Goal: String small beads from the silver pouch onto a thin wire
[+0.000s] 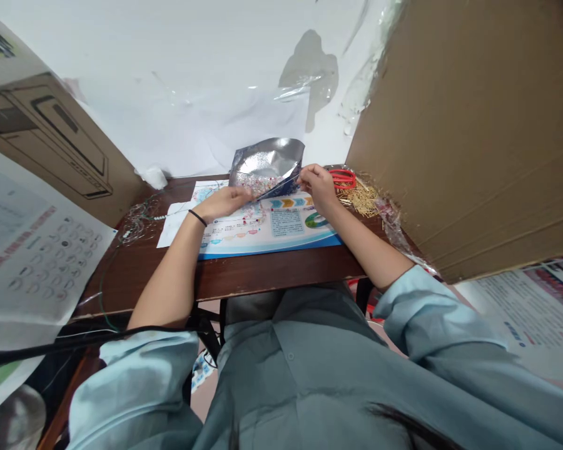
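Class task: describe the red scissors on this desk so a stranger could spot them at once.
Find the right end of the dark wooden desk, under the big cardboard sheet. Just beyond the person's right hand lie the scissors, beside a heap of thin golden sticks; their red loop handles set them apart.

A dark wooden desk carries a printed blue-and-white sheet, red-handled scissors, loose gold pins and tangled beaded wire.

Head-worn view — forward, down; hands near
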A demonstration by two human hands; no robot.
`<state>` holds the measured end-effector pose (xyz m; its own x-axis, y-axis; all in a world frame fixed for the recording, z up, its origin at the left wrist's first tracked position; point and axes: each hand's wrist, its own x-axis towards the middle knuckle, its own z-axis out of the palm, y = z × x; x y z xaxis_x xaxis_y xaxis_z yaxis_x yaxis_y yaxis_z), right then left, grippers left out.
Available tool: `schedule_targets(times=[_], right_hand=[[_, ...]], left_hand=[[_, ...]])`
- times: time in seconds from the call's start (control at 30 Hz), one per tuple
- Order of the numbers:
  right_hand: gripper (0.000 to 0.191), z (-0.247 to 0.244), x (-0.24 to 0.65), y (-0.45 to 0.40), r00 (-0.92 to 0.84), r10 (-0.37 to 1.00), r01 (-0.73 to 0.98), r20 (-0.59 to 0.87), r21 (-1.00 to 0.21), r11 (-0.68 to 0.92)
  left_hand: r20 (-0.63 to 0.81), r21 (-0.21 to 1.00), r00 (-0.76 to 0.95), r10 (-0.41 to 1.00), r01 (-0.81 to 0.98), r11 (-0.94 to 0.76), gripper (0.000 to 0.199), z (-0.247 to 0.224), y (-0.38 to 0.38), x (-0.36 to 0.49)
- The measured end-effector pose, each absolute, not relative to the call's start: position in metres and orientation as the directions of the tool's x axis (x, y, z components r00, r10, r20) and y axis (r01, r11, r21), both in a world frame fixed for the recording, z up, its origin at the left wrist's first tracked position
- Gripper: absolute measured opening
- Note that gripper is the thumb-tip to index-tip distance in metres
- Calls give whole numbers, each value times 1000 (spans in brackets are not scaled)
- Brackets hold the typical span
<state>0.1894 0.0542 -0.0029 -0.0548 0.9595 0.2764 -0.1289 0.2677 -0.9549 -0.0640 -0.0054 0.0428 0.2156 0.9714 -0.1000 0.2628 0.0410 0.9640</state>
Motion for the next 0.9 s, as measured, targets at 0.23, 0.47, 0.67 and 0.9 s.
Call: schedule_targets(times=[0.23,0.47,0.67,0.9], right_hand=[[16,1,199,61,-61,955,-9,289,-957,289],[20,-7,201,66,-128,948,9,291,-956,294],[22,-15,206,74,-204,921,415,333,-822,389],[17,-25,214,77,-166,930,758,328,-560,333]], left_hand=[[265,964,6,964,21,-266,56,46,1,-102],[431,894,-175,885,-53,-446,54,23,25,-140],[311,896,-304,900,-221,-384,58,50,6,-110],[0,997,315,949,76,-25,13,38,-21,2]])
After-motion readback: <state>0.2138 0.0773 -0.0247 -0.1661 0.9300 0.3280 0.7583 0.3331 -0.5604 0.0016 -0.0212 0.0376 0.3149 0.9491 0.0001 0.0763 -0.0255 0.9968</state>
